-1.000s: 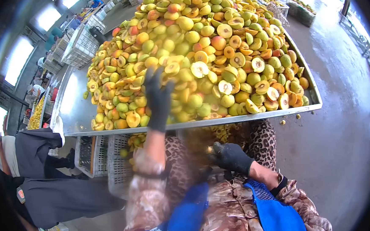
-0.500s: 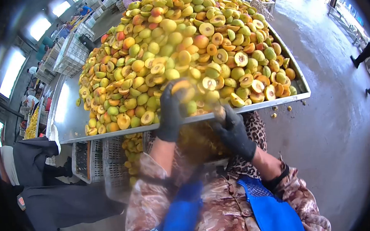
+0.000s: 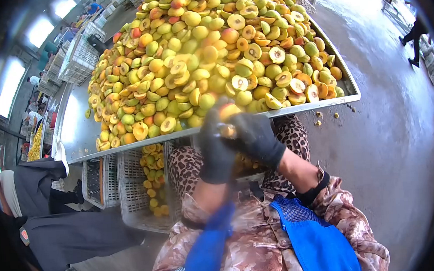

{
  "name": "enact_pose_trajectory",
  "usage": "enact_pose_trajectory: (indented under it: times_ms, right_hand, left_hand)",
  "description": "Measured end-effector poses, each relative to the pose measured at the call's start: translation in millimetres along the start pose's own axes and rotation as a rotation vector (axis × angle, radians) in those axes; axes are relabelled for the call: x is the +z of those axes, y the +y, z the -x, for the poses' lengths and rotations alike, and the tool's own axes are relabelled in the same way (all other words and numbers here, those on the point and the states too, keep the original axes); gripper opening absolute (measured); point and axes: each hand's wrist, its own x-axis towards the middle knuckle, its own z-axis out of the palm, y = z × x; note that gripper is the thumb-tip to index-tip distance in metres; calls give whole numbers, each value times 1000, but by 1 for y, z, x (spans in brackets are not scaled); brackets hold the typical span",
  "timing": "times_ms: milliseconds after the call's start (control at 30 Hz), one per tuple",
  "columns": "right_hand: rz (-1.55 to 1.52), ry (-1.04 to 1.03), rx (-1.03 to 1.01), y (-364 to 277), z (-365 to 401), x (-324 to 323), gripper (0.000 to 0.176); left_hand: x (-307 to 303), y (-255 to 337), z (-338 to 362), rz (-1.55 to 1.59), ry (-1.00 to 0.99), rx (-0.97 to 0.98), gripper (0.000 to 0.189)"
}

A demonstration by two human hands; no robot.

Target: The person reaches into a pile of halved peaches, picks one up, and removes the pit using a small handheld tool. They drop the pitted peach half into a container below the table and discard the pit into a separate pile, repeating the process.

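Observation:
A large heap of yellow-green apricots [image 3: 173, 76], many cut in half with brown stones or hollows showing, covers the metal tray table [image 3: 143, 147]. My left hand [image 3: 217, 150], in a dark glove and smeared by motion, is closed around a red-orange apricot [image 3: 229, 111] at the tray's near edge. Against it is my gloved right hand [image 3: 258, 139], fingers curled. A small brownish-orange piece [image 3: 228, 131] shows between the hands. What the right fingers grip is hidden.
Below the tray, a plastic crate [image 3: 141, 190] contains apricot pieces [image 3: 153, 176]. Another crate [image 3: 100, 182] stands left of it. A person's dark-trousered legs [image 3: 74, 238] extend in from the left. Stacked white crates [image 3: 80, 59] stand behind; a few pieces lie on the wet floor [image 3: 377, 150].
My hands have come together from apart: the left moved right and down, the right moved left. The apricot came along with the left hand. The view shifted slightly.

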Motion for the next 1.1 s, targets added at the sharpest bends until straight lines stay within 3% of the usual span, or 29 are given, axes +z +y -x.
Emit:
enact_pose_trajectory:
  times_ms: [67, 167, 200, 233, 300, 500, 700, 800, 900, 1000, 1100]
  right_hand:
    - [-138, 35, 106, -16, 13, 1, 30]
    - [-464, 27, 385, -18, 32, 14, 38]
    - [-644, -32, 612, -18, 34, 8, 43]
    - [-650, -41, 596, -18, 33, 5, 43]
    - [-657, -61, 569, -19, 27, -5, 44]
    - [-744, -43, 539, -20, 26, 5, 45]
    - [-720, -89, 476, -26, 34, 3, 45]
    - [-813, -146, 478, -30, 41, 1, 43]
    - [-1051, -189, 523, -33, 42, 3, 38]
    - [-1200, -352, 845, -42, 40, -6, 35]
    - [-1190, -280, 758, -54, 39, -13, 32]
  left_hand:
    - [8, 6, 2, -44, 80, 63, 39]
    - [14, 25, 11, -135, -23, 93, 41]
    - [15, 22, 11, -193, -33, 128, 43]
    - [15, 20, 11, -250, -41, 164, 44]
    - [14, 22, 11, 36, -56, -16, 45]
    - [24, 21, 12, -192, -54, 181, 47]
    - [34, 29, 21, -252, -51, 130, 45]
    - [44, 29, 23, -271, 1, 215, 44]
    - [37, 34, 19, -475, 35, 232, 43]
    - [43, 35, 22, -681, 100, 362, 40]
    - [48, 41, 25, -700, -43, 440, 35]
